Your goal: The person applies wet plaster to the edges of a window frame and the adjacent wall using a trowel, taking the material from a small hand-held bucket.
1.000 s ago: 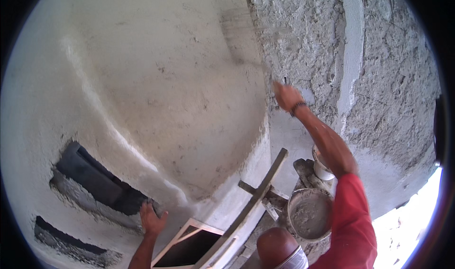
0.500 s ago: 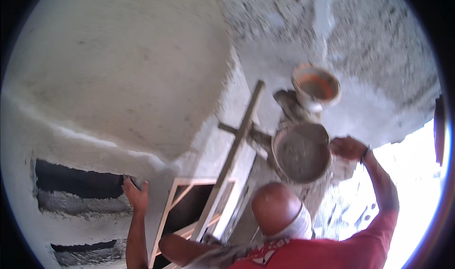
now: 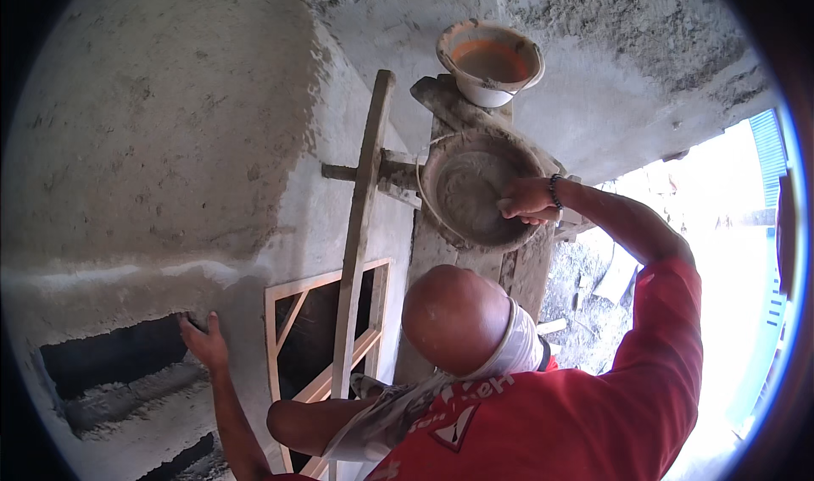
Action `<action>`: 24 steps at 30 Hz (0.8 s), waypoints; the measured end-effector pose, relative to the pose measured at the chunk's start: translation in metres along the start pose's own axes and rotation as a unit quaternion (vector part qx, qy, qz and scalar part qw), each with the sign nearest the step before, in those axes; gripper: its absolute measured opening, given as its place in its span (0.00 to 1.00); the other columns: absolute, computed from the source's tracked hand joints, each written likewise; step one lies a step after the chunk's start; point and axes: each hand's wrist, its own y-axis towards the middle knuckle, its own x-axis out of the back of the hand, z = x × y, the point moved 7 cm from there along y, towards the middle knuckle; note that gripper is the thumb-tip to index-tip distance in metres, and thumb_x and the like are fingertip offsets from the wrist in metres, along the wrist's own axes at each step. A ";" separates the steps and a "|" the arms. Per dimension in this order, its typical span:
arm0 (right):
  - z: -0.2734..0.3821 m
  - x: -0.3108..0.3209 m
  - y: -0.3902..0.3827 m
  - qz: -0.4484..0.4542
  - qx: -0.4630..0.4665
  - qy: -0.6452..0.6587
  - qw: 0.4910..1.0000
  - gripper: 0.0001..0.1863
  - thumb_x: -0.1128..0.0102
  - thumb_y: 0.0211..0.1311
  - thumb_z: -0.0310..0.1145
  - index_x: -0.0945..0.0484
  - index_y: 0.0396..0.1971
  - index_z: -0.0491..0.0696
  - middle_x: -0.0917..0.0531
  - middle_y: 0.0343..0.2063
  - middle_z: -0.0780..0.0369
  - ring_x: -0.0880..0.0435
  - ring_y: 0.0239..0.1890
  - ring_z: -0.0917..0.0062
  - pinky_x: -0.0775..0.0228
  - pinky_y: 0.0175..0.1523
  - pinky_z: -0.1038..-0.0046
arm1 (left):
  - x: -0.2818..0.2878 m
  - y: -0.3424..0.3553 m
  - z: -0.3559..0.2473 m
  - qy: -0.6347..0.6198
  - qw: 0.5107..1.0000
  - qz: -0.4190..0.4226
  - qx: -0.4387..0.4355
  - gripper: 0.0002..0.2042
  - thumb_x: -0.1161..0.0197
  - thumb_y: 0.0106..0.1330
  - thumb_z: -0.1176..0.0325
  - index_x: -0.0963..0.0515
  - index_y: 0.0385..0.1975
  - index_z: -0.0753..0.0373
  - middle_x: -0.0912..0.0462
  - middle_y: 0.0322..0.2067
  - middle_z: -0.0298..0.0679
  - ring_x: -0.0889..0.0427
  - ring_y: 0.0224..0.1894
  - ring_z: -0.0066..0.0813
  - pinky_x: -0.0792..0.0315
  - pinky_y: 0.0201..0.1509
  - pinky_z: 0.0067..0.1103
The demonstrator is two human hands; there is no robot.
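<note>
My left hand has its fingers apart against the plastered wall, at the right edge of a dark rectangular opening. My right hand, with a beaded band at the wrist, is inside a round bucket of grey mortar; its fingers are curled, and what they grip is hidden. Between my arms are a bald head with a white neck cloth and a red printed shirt. Lower left of the head, a bare bent limb shows under printed cloth.
A second bucket with an orange inside stands beyond the mortar on rough planks. A long wooden batten crosses beside a pale wooden frame. Rough plaster covers the surface at upper right; a bright opening lies at right.
My right hand has swung from the rough plaster down into the mortar bucket. My left hand stays at the opening's edge. The view has shifted, so both buckets now appear higher.
</note>
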 end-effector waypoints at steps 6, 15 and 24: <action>-0.034 -0.011 -0.035 0.009 0.087 0.228 0.970 0.13 0.40 0.61 0.42 0.26 0.36 0.47 0.25 0.19 0.64 0.27 0.15 0.82 0.32 0.18 0.77 | -0.003 0.004 0.013 0.012 0.999 -0.012 -0.028 0.33 0.33 0.58 0.62 0.37 0.59 0.73 0.33 0.59 0.57 0.34 0.61 0.55 0.41 0.65 0.37; -0.054 -0.030 -0.042 -0.087 0.137 0.383 0.909 0.16 0.38 0.61 0.43 0.28 0.40 0.49 0.26 0.19 0.67 0.25 0.17 0.83 0.33 0.18 0.80 | -0.008 -0.001 0.001 -0.011 0.999 -0.023 -0.042 0.32 0.33 0.58 0.62 0.37 0.58 0.75 0.31 0.56 0.59 0.33 0.60 0.55 0.39 0.63 0.38; 0.012 -0.027 -0.072 -0.136 0.226 0.597 0.758 0.18 0.56 0.58 0.33 0.31 0.48 0.45 0.24 0.24 0.59 0.25 0.17 0.74 0.29 0.20 0.72 | 0.005 0.005 0.000 -0.013 0.999 -0.021 -0.032 0.35 0.29 0.51 0.63 0.36 0.56 0.74 0.31 0.56 0.60 0.33 0.58 0.58 0.40 0.63 0.41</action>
